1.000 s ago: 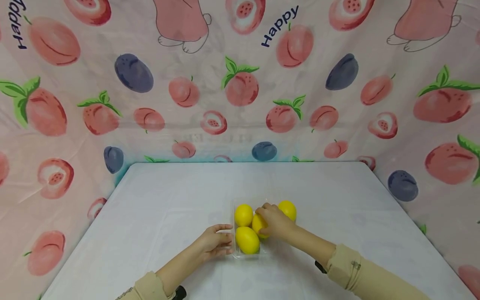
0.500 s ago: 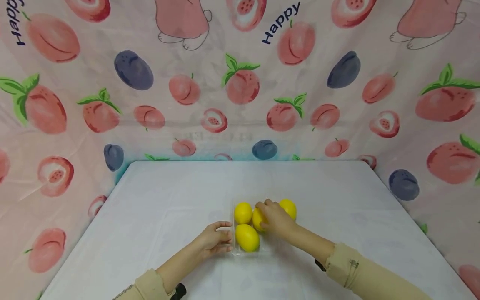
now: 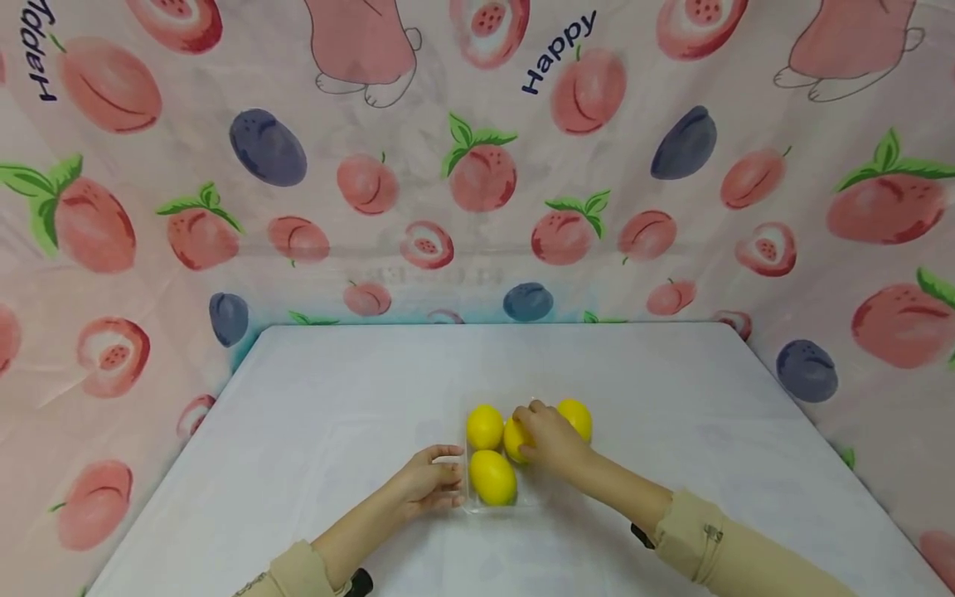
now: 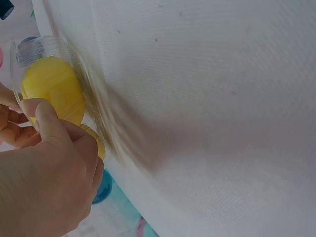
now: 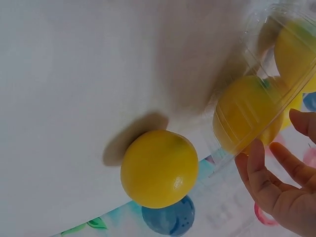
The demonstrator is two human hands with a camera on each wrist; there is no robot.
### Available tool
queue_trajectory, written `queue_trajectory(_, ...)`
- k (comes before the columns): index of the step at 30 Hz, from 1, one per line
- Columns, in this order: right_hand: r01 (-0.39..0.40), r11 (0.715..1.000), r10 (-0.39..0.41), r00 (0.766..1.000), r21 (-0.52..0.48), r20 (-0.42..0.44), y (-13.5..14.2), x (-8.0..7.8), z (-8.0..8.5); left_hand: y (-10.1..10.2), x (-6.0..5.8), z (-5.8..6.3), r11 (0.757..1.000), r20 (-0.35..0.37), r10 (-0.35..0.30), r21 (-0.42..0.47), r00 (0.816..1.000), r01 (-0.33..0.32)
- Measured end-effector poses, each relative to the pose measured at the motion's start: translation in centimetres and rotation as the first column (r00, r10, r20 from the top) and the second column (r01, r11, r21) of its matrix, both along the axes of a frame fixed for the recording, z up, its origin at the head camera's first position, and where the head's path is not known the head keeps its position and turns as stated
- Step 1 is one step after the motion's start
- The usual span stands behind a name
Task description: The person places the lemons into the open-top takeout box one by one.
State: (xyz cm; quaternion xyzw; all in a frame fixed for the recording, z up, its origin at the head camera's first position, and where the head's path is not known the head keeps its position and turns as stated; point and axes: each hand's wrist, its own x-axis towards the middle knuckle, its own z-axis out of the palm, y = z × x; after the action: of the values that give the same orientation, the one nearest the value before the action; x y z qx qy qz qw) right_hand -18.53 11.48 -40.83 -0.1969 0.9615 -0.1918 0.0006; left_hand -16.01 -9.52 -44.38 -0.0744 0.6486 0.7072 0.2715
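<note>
A clear plastic box (image 3: 485,509) with yellow lemons in it stands on the table. My right hand (image 3: 555,439) reaches over its right side and grips a lemon (image 5: 247,111), which shows through the box wall in the right wrist view. Against the left wall lie a front lemon (image 3: 492,478) and a back lemon (image 3: 485,427). One more lemon (image 5: 159,169) sits outside the box, on the table to the right. My left hand (image 3: 421,482) touches the box's left wall with fingers spread and fairly straight. In the left wrist view its thumb (image 4: 47,118) is up by the rim.
A white-covered table (image 3: 358,381) spreads around the box. Behind it and at both sides hangs a pink cloth (image 3: 418,182) printed with fruit. The table's far edge runs along the foot of the cloth.
The lemon in my right hand has shifted slightly toward the back, and a little more of a gap shows between it and the front lemon. My left hand stays at the box wall.
</note>
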Motion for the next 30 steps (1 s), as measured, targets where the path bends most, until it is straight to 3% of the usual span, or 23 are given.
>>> queue_trajectory(10, 0.071, 0.989, -0.067, 0.997, -0.129, 0.031, 1.3, 0.1, 0.2, 0.1, 0.5, -0.3, 1.0, 0.014, 0.016, -0.01, 1.0, -0.016)
queue_trajectory(15, 0.086, 0.98, -0.088, 0.996, -0.179, -0.003, 2.9, -0.3, 0.8, 0.2, 0.5, -0.4, 1.0, 0.025, 0.016, -0.006, 1.0, -0.015)
queue_trajectory(19, 0.108, 0.981, -0.113, 0.993, -0.163, -0.024, 4.1, -1.1, 1.1, 0.2, 0.5, -0.3, 1.0, 0.031, 0.019, -0.009, 0.999, -0.019)
queue_trajectory(30, 0.157, 0.978, -0.156, 0.988, -0.137, 0.016, 6.7, -3.2, 1.7, 0.2, 0.0, 0.2, 0.999, 0.04, 0.031, -0.018, 0.999, -0.031)
